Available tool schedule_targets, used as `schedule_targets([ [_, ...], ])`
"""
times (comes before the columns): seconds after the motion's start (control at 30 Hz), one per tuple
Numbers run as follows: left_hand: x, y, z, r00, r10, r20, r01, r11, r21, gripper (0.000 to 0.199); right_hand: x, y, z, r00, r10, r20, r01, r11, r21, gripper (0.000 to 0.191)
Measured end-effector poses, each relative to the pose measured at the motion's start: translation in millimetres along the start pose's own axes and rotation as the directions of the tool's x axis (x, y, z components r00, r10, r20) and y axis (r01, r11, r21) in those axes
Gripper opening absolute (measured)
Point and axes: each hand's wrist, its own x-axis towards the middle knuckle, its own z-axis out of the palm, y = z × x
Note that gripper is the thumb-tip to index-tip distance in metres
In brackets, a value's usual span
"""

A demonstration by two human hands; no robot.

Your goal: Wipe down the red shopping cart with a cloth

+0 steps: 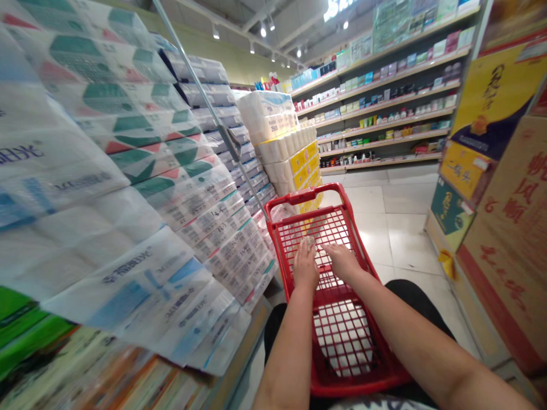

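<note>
While left hand (306, 265) and right hand (341, 262) lie open, flat on red wire shopping cart (318, 193), nothing gripped; wrapped tissue packs (128, 131) left of grip, store shelving (384, 108) ahead right.

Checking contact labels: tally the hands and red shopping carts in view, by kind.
Hands: 2 (left hand, right hand)
Red wire shopping cart: 1
Total: 3
</note>
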Motion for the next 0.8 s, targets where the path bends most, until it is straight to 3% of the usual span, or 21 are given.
schedule_targets([
  [0.13,0.4,2.8,1.2,0.946,-0.3,-0.123,0.312,0.946,0.091,0.058,1.1,1.2,0.7,1.0,0.003,0.006,-0.003,1.0,0.005,0.068],
  [0.17,0.7,2.8,2.3,0.952,-0.289,-0.106,0.298,0.95,0.088,0.059,1.5,1.6,1.0,1.0,-0.001,0.008,0.001,1.0,0.006,0.067],
  [0.23,1.0,1.7,4.5,0.991,-0.137,-0.007,0.137,0.989,0.046,0.062,2.3,2.3,1.6,1.0,-0.012,0.012,0.012,1.0,0.007,0.066],
  [0.3,0.8,0.3,5.4,0.997,0.04,0.06,-0.039,0.999,-0.015,0.067,2.9,3.2,2.2,1.0,-0.017,0.009,0.017,1.0,0.01,0.065],
  [0.33,0.6,-0.3,5.2,0.996,0.069,0.049,-0.068,0.997,-0.029,0.069,3.1,3.6,2.6,1.0,-0.015,0.009,0.015,1.0,0.013,0.064],
  [0.43,-0.2,0.0,3.5,0.993,-0.086,-0.086,0.086,0.996,-0.009,0.061,3.7,5.0,4.7,1.0,-0.007,0.012,0.006,1.0,0.02,0.065],
  [0.5,-0.5,1.3,2.5,0.984,-0.147,-0.103,0.148,0.989,-0.005,0.056,4.2,6.2,7.0,1.0,-0.012,0.002,0.012,1.0,0.023,0.066],
  [0.63,-0.2,2.5,1.5,0.991,0.126,0.045,-0.123,0.991,-0.056,0.055,5.2,8.4,11.0,0.999,-0.04,-0.023,0.041,0.999,0.026,0.064],
  [0.67,-0.1,2.3,1.0,0.99,0.133,0.039,-0.131,0.99,-0.05,0.054,5.2,8.8,11.5,0.999,-0.041,-0.024,0.041,0.999,0.023,0.064],
  [0.73,0.0,1.9,0.0,1.0,-0.012,-0.022,0.012,1.0,-0.002,0.05,5.0,9.2,11.8,0.999,-0.033,-0.027,0.034,0.999,0.015,0.065],
  [0.8,-0.3,1.9,-0.4,0.982,-0.182,-0.059,0.184,0.982,0.044,0.047,4.7,9.0,11.3,0.999,-0.022,-0.031,0.022,1.0,0.005,0.068],
])
